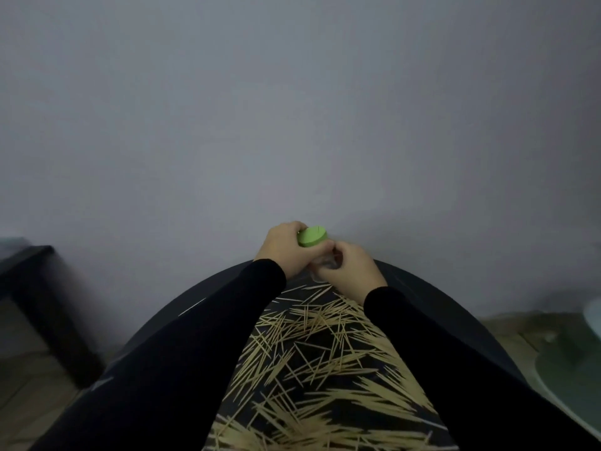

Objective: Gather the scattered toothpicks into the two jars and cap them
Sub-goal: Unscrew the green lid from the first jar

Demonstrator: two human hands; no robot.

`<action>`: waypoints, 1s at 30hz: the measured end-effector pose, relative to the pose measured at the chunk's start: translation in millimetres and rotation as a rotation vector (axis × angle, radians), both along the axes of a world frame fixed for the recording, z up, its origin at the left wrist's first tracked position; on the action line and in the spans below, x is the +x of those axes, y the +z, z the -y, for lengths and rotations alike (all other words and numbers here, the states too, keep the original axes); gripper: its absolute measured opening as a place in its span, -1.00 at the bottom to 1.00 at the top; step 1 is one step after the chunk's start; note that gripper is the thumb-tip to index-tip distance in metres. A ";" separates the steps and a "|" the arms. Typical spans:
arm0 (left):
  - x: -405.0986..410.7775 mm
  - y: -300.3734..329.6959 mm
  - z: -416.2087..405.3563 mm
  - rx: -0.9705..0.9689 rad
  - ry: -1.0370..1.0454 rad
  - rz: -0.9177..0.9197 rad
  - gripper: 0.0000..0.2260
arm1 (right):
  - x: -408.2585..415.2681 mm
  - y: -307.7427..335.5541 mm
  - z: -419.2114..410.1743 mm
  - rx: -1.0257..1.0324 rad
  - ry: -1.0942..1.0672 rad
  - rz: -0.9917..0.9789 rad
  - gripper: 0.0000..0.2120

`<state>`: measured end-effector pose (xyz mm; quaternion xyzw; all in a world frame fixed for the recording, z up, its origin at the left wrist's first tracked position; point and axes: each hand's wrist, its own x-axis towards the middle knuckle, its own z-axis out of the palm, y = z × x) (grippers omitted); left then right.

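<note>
Many pale wooden toothpicks (322,359) lie scattered across a round black table (439,297) between my two black sleeves. At the table's far edge my left hand (286,249) grips a green cap (312,237), fingers curled round it. Right beside it, my right hand (348,265) holds a clear jar (327,263), mostly hidden behind my fingers. The cap sits just above the jar; whether they touch is unclear. A second jar is not visible.
A plain grey wall fills the view behind the table. A dark piece of furniture (35,294) stands at the left on a wooden floor. At the right edge is a greenish rounded object (572,369).
</note>
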<state>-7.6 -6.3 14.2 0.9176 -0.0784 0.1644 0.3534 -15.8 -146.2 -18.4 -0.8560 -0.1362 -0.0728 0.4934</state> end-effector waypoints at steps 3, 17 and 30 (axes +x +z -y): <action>-21.2 13.5 2.0 -0.012 -0.011 -0.011 -0.60 | -21.5 11.1 3.8 -0.036 -0.007 0.031 -0.78; -120.1 7.6 35.7 0.085 -0.121 -0.098 -0.62 | -144.3 21.0 43.3 -0.317 -0.095 0.087 -0.68; -197.1 -48.5 48.1 -0.029 -0.359 -0.283 -0.53 | -179.2 33.1 114.5 -0.741 0.114 -0.492 -0.54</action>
